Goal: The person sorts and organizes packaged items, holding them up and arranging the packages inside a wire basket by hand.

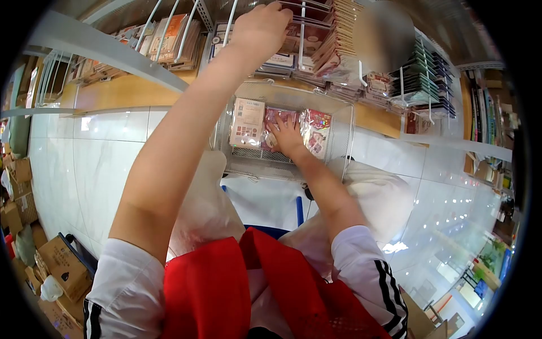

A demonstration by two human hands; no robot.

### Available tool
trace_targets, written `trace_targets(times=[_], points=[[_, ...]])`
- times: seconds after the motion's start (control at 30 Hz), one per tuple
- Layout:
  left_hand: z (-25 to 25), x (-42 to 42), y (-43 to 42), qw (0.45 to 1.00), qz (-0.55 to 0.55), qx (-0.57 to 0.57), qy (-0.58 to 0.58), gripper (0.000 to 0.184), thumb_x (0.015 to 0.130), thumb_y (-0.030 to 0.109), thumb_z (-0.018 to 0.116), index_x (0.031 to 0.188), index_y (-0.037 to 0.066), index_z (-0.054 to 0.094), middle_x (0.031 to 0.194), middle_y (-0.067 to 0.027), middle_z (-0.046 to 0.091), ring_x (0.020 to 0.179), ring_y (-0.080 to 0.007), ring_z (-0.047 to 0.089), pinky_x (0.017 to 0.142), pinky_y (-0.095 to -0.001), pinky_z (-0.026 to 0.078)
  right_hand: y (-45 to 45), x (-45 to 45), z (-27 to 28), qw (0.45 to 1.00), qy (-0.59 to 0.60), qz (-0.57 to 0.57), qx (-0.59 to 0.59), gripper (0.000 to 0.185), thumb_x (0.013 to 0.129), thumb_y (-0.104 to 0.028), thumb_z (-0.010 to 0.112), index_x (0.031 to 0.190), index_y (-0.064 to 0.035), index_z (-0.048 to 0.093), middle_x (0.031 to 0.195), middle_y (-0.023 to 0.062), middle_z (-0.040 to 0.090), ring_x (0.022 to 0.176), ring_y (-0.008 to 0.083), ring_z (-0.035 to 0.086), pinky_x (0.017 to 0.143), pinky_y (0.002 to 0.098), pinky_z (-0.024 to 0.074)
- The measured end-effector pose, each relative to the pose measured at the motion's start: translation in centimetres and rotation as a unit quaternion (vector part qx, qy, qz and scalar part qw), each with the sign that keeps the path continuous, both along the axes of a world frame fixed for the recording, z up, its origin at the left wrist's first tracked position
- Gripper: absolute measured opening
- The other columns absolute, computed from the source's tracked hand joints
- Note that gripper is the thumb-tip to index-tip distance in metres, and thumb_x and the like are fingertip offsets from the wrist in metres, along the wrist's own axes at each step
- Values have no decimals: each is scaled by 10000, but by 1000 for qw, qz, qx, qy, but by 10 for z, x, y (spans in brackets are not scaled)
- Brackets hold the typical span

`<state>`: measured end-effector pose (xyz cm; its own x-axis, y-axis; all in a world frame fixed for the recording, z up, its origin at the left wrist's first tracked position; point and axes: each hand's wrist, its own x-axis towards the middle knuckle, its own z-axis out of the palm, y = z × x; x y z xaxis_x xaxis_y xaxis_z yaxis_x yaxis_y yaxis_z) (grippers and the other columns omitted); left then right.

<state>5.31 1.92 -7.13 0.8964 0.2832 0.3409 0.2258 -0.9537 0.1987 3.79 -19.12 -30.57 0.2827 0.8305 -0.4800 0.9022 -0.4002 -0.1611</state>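
Note:
My left hand [262, 27] is raised to the wire hooks of the display rack, its fingers curled in beside a white hook [304, 34]. What those fingers hold, if anything, is hidden. Down in the wire basket [345, 127], my right hand [287, 135] lies with fingers spread on a pink packet [272, 121]. To its left is a cream printed packet [247, 121]. A red and white packet with a shiny top [317, 133] lies on its right. All of them sit side by side in the basket, between my knees.
Packs of goods hang in rows on the rack: orange and white packs [169, 39], yellowish-edged packs [339, 42] and dark green-edged packs [426, 70]. A grey metal bar [107, 48] crosses at upper left. Cardboard boxes [65, 265] stand on the tiled floor [107, 164] at left.

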Motion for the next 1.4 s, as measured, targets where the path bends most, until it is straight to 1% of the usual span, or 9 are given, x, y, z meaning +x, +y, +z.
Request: trace_targets(times=[0.3, 0.5, 0.63, 0.67, 0.8, 0.93, 1.13, 1.27, 1.4], points=[[-3, 18, -9, 996, 69, 45, -18, 234, 735, 103, 623, 965, 110, 581, 994, -53, 553, 963, -253, 556, 780, -400, 492, 9, -2, 12, 998, -51, 25, 9, 989, 544, -451, 805, 1365, -168, 332, 1399, 134, 293, 1270, 398, 283, 1016, 545, 255], [-1, 24, -3, 997, 57, 50, 7, 182, 735, 106, 619, 916, 122, 602, 980, -47, 563, 957, -250, 558, 769, -389, 491, 4, 4, 33, 995, -55, 19, 76, 855, 566, -443, 791, 1275, -107, 451, 1347, 146, 356, 1227, 372, 343, 992, 554, 281], [-4, 26, -1, 998, 41, 44, -1, 122, 745, 126, 605, 865, 115, 627, 932, -61, 600, 927, -258, 575, 761, -393, 488, 11, 20, 86, 998, 60, 5, -24, 684, 599, -401, 771, 1164, -83, 550, 1283, 150, 420, 1203, 333, 400, 952, 524, 351], [-3, 27, -1, 999, 36, 39, 7, 112, 747, 131, 603, 853, 112, 632, 914, -67, 613, 914, -261, 583, 756, -395, 488, 10, 25, 105, 997, 75, 22, -9, 567, 656, -359, 735, 1111, -58, 578, 1227, 156, 475, 1156, 310, 463, 934, 455, 399], [14, 20, -8, 995, 52, -25, 87, 117, 786, 135, 571, 872, 98, 640, 818, -99, 656, 827, -282, 627, 703, -401, 483, -3, 38, 203, 991, 123, 46, 15, 549, 781, -277, 654, 1239, -33, 474, 1224, 154, 499, 1124, 299, 486, 923, 384, 418], [25, 9, -9, 980, 22, -93, 172, 124, 824, 162, 569, 900, 83, 627, 801, -107, 653, 761, -299, 627, 698, -394, 480, -45, 42, 251, 973, 157, -65, 159, 532, 804, -299, 641, 1233, -29, 483, 1215, 152, 523, 1096, 285, 514, 906, 361, 422], [3, -21, -3, 992, -106, -71, 1, 120, 799, 159, 587, 872, 99, 662, 814, -108, 658, 779, -275, 629, 696, -366, 492, -56, 53, 268, 941, 137, -221, 218, 460, 827, -278, 629, 1188, -11, 527, 1097, 147, 604, 938, 227, 598, 792, 319, 471], [27, -29, -7, 957, -109, -215, 160, 160, 812, 170, 610, 940, 81, 641, 812, -75, 652, 749, -196, 619, 675, -326, 477, -51, 67, 259, 902, 183, -266, 287, 428, 851, -254, 603, 1171, 18, 524, 1051, 95, 609, 806, 146, 605, 702, 276, 476], [38, -38, -18, 892, -159, -393, 156, 137, 878, 171, 576, 912, 40, 599, 754, 2, 610, 680, -67, 533, 605, -241, 439, -42, 64, 264, 853, 279, -294, 330, 399, 850, -277, 614, 1129, 2, 556, 912, 42, 613, 661, 77, 543, 559, 216, 411]])
